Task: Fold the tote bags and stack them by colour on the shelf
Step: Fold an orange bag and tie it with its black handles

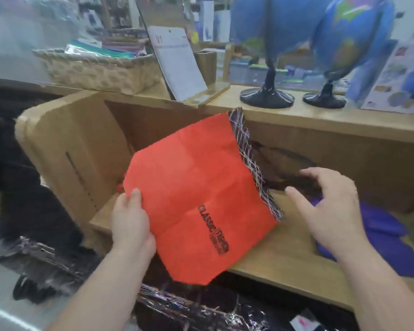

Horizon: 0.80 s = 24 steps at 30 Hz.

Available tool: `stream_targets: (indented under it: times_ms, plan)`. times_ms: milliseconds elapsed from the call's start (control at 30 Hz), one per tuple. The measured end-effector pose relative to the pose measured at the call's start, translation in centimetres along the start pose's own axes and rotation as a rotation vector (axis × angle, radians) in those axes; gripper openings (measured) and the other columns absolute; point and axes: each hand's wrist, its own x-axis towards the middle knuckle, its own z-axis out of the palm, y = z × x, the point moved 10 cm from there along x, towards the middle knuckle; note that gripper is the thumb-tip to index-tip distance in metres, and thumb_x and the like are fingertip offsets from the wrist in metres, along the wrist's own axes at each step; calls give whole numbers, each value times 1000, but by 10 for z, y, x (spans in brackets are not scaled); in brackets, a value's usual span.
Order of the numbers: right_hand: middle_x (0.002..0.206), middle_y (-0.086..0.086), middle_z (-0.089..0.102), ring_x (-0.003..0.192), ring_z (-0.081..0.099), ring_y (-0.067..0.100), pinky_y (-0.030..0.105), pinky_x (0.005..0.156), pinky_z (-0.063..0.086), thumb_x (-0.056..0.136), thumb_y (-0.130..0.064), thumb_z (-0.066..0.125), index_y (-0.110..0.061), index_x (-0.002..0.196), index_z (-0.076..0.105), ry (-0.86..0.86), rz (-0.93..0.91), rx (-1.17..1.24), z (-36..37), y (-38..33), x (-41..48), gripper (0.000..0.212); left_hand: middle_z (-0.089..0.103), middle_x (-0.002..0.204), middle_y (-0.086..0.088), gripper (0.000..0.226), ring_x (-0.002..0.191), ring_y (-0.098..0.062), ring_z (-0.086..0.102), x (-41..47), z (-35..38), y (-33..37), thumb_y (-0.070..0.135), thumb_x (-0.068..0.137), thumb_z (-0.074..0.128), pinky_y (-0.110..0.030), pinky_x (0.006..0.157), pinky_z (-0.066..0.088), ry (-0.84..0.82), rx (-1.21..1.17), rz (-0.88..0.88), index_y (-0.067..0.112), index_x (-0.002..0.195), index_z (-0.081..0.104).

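A person's left hand (pixel 130 225) pinches the lower left edge of a red tote bag (pixel 196 187), thumb on top and fingers curled underneath. The bag is held flat and tilted over the front of a wooden shelf (pixel 280 256), black lettering reading "CLASSIC" across its lower half. The right hand (pixel 328 211) is spread, fingers apart and slightly bent, just beside the bag's right edge and gripping nothing; whether it touches the bag is unclear.

One red bag is in view. A low pile of purple fabric (pixel 380 237) lies on the shelf to the right, under the right forearm; how many pieces it holds cannot be told. A dark shape (pixel 280 163) lies deeper in the shelf, too blurred to identify. One open cardboard box (pixel 74 149) stands at the left.

On the wooden top (pixel 344 115) above stand two blue globes (pixel 277 25) (pixel 354 37) on black stands, one woven basket (pixel 93 70) of stationery, one leaning calendar (pixel 177 65) and one wooden holder (pixel 206 63). Shop shelving fills the background.
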Motion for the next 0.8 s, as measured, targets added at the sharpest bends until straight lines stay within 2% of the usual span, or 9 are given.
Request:
stream_targets:
  times_ms: [67, 167, 267, 400, 467, 533, 667, 733, 800]
  plan:
    - [124, 3, 62, 119, 50, 24, 39, 102, 36, 78, -54, 69, -22, 115, 68, -33, -3, -100, 19, -3, -21, 49, 65, 91, -1, 21, 93, -29, 63, -2, -3, -30, 26, 106, 46, -37, 82, 55, 59, 37, -42, 16, 91, 57]
    - [128, 3, 59, 121, 52, 28, 45, 102, 40, 78, -63, 60, -29, 117, 65, -183, -33, -103, 63, -6, -58, 52, 64, 99, -6, 15, 89, -30, 60, -6, -8, -75, 32, 104, 45, -39, 87, 50, 125, 141, -179, 23, 103, 57]
    - [137, 0, 56, 126, 51, 20, 34, 109, 35, 84, -64, 55, -32, 123, 64, -430, -55, -14, 112, -10, -100, 51, 59, 102, -4, 16, 95, -22, 58, -10, -1, -115, 32, 105, 44, -38, 89, 51, 75, 113, -349, 28, 91, 49]
    - [155, -13, 42, 142, 38, 14, 39, 119, 31, 81, -90, 24, -39, 141, 54, -730, 26, -74, 162, 23, -147, 84, 67, 81, 3, 18, 71, -14, 63, -17, 10, -133, 7, 105, 43, -32, 76, 50, -17, -81, -358, 19, 104, 56]
    - [157, -22, 30, 149, 28, 11, 36, 123, 22, 74, -95, 9, -41, 144, 50, -775, 96, -79, 169, 52, -160, 97, 69, 81, 3, 15, 68, -14, 63, -18, 6, -133, 5, 101, 48, -32, 71, 48, -101, 65, -377, 16, 106, 56]
    - [157, -28, 19, 153, 17, 8, 37, 126, 16, 75, -95, 9, -45, 147, 44, -776, 116, -90, 169, 75, -169, 94, 67, 93, -4, 13, 76, -20, 64, -8, -9, -133, 9, 97, 58, -35, 72, 48, -122, 242, -338, 19, 101, 53]
    - [159, -27, 20, 153, 10, 4, 37, 127, 11, 78, -93, 19, -51, 144, 41, -765, 145, -64, 160, 97, -171, 81, 59, 121, -7, 47, 107, -29, 61, 21, -13, -98, 21, 86, 78, -42, 91, 47, -295, 676, 33, 37, 118, 47]
    - [157, -30, 21, 153, 11, 3, 33, 126, 10, 79, -91, 31, -53, 141, 43, -775, 140, -19, 157, 98, -169, 73, 47, 140, -6, 63, 124, -31, 50, 22, 4, -78, 33, 80, 82, -53, 103, 44, -437, 1059, 365, 32, 134, 49]
    - [155, -30, 23, 152, 12, 3, 26, 124, 8, 81, -82, 47, -51, 138, 47, -781, 130, 18, 155, 98, -167, 65, 44, 150, -6, 59, 135, -33, 42, 3, 35, -71, 42, 80, 79, -58, 107, 39, -680, 1236, 774, 25, 133, 59]
